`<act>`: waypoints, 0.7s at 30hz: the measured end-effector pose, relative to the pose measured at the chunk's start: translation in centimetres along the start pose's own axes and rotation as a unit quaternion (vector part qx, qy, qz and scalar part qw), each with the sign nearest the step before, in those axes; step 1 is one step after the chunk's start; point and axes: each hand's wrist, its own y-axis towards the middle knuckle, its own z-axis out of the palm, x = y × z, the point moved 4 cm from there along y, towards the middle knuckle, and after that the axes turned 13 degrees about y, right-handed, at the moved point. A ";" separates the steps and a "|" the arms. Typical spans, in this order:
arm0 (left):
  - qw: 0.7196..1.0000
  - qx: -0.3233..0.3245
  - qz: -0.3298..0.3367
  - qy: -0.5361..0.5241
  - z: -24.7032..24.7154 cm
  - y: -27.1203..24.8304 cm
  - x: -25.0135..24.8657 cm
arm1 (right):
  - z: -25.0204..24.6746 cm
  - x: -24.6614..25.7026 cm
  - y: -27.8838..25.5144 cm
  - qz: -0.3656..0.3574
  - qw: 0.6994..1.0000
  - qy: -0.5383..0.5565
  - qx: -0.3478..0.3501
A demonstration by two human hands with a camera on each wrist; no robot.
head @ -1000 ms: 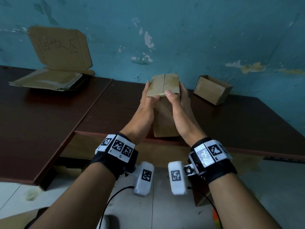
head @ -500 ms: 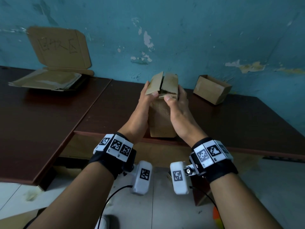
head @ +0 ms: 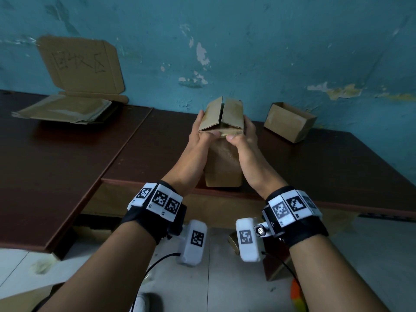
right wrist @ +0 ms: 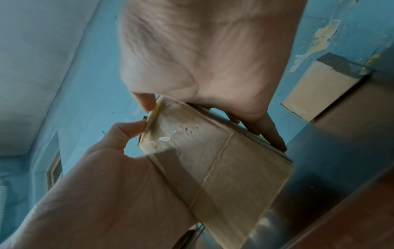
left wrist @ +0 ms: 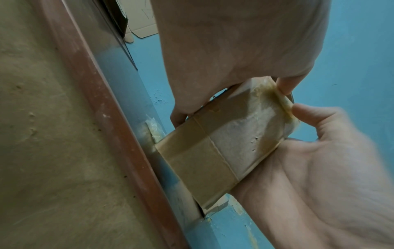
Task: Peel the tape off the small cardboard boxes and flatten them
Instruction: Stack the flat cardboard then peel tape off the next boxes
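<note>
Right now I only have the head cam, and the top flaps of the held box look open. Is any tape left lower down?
Observer: Yes. The left wrist view shows a tape band wrapped over the bottom end of the cardboard box.
Operator: What are the thumbs doing?
Observer: The thumbs of the left hand and the right hand both press on a yellowish tape strip at the box's upper edge.
Operator: And the other box on the table?
Observer: In the right wrist view, the open box has clear tape across its end.
</note>
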 end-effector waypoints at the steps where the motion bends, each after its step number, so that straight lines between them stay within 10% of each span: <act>1: 1.000 -0.001 -0.002 0.012 -0.1 0.1 0.2 | -0.1 0.2 -0.1 0.001 1.000 0.003 0.005; 21: 0.996 0.002 0.018 0.092 -0.2 0.0 0.6 | -0.3 0.5 -0.6 0.026 0.999 -0.015 0.016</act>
